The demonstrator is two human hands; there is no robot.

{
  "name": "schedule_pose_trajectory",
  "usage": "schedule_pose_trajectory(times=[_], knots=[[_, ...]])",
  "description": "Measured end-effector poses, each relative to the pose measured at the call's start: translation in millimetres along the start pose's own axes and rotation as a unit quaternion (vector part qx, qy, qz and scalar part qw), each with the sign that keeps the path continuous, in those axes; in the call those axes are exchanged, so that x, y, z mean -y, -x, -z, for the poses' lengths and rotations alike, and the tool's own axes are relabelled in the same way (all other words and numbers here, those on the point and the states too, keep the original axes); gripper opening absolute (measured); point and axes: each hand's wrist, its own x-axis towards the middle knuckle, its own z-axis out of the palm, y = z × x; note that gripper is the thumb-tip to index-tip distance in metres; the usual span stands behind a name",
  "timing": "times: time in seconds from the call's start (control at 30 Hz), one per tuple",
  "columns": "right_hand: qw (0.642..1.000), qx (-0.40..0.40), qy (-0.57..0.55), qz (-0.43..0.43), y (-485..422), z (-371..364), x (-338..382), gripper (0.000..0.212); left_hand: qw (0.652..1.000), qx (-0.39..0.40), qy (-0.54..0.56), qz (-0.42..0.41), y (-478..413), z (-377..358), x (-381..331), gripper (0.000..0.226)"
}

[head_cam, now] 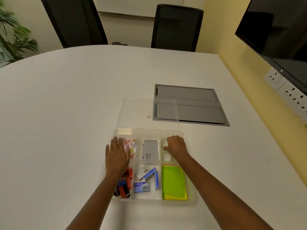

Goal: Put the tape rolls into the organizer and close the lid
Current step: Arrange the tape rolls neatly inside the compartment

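A clear plastic organizer (191, 193) with several compartments lies on the white table in front of me. Its clear lid (149, 103) lies flat on the table just behind it. Clear tape rolls sit in the back right compartment: one (164, 143) at the far end and another (166, 157) nearer me. My right hand (177, 146) is over that compartment, fingers curled, its fingertips touching the far roll. Whether it grips the roll is unclear. My left hand (117, 155) rests flat, fingers spread, on the organizer's left edge beside the coloured paper clips (130, 146).
Other compartments hold a grey box (150, 151), staple boxes (146, 179), red and black clips (124, 186) and green and yellow sticky notes (173, 182). A grey cable hatch (196, 105) is set into the table behind the lid. Two black chairs stand at the far edge.
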Motion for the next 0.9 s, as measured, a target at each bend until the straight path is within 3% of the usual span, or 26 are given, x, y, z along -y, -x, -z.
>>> schedule_pose_trajectory(times=[0.1, 0.27, 0.43, 0.57, 0.73, 0.9], knots=[[1.000, 0.014, 0.000, -0.023, -7.4, -5.9, 1.8, 0.035, 1.000, 0.012, -0.009, -0.007, -1.8, -2.0, 7.7, 0.069], [0.998, -0.034, -0.037, -0.040, -7.6, -16.2, -2.9, 0.031, 1.000, 0.006, 0.008, -0.021, -2.3, -4.9, 10.9, 0.087], [0.997, -0.046, -0.055, -0.022, -5.0, -15.8, -7.5, 0.033, 0.999, -0.010, 0.027, -0.025, -0.1, -6.3, 9.1, 0.083], [0.988, -0.115, -0.101, 0.010, 7.8, -14.3, -25.5, 0.035, 0.999, 0.004, 0.031, -0.014, -1.3, -5.8, 12.2, 0.077], [0.998, -0.014, -0.022, 0.058, 29.4, -23.8, -43.3, 0.045, 0.999, 0.000, 0.033, -0.010, 2.1, -2.2, 12.6, 0.071], [0.999, -0.026, 0.007, 0.035, 29.2, -22.4, -33.5, 0.038, 1.000, 0.005, 0.022, -0.019, 2.9, 0.0, 15.0, 0.068]])
